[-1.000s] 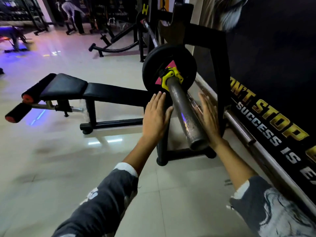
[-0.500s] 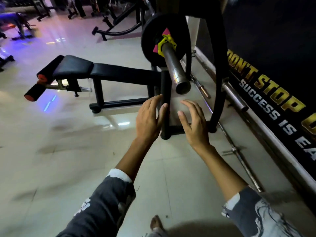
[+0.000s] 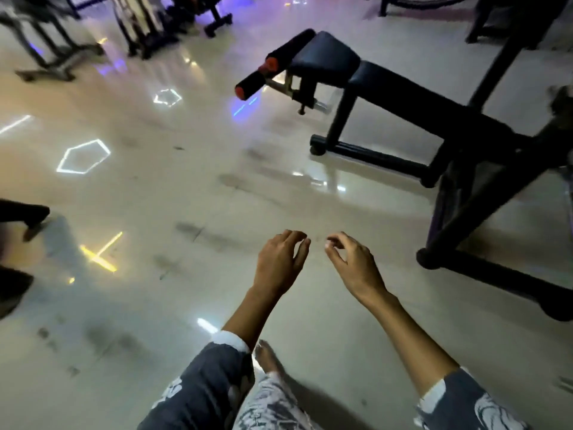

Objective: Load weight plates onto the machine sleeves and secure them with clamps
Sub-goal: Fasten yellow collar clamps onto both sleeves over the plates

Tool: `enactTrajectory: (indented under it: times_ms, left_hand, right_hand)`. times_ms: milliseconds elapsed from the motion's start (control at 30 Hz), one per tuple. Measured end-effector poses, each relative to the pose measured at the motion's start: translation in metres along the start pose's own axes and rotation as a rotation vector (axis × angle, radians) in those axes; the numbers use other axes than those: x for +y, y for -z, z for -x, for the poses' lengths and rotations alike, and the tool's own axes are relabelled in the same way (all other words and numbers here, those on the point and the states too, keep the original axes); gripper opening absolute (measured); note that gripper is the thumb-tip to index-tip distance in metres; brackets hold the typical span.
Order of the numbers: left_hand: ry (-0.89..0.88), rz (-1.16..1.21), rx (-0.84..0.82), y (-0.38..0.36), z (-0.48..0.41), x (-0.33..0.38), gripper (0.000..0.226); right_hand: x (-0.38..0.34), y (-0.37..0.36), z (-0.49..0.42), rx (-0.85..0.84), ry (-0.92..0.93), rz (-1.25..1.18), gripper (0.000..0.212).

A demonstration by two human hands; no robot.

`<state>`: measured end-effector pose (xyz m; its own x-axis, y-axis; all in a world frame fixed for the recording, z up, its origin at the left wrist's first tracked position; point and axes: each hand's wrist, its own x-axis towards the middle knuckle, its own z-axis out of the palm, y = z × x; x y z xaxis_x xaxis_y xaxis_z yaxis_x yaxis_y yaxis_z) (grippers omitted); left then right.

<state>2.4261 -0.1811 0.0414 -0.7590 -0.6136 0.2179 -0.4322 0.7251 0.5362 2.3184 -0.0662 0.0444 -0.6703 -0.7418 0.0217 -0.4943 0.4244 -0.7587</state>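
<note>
Weight plates aren't in sight; near the black bench [image 3: 387,85] both hands, left [image 3: 279,263] and right [image 3: 353,263], hang empty with fingers loosely curled. Iron plates likely heavy, rigid; best gripped two-handed by the rim.

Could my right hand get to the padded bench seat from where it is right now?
Probably not without stepping closer. The right hand hangs empty over bare floor, and the bench seat sits well ahead and to the right. Nothing blocks the path; the gap itself looks too long for one reach.
</note>
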Motion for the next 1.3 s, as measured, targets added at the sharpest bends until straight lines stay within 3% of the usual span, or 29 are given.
enactTrajectory:
  times_ms: [233,500,833,1100,1300]
  left_hand:
    - [0.285,-0.022,0.02,0.059,-0.073,-0.166,0.025]
    - [0.404,0.025,0.008,0.088,-0.194,-0.286,0.022]
    - [0.366,-0.026,-0.032,0.122,-0.477,-0.445,0.018]
    - [0.375,-0.068,0.029,0.154,-0.701,-0.574,0.021]
    - [0.325,-0.023,-0.022,0.176,-0.881,-0.694,0.023]
  right_hand:
    - [-0.087,-0.15,-0.14,-0.242,0.055,0.044,0.02]
    - [-0.14,-0.227,-0.295,-0.322,0.032,0.089,0.019]
    - [-0.168,-0.295,-0.608,-0.371,-0.022,0.048,0.015]
    - [-0.243,-0.378,-0.856,-0.362,0.068,0.096,0.017]
    - [-0.286,-0.437,-1.043,-0.294,0.005,0.106,0.018]
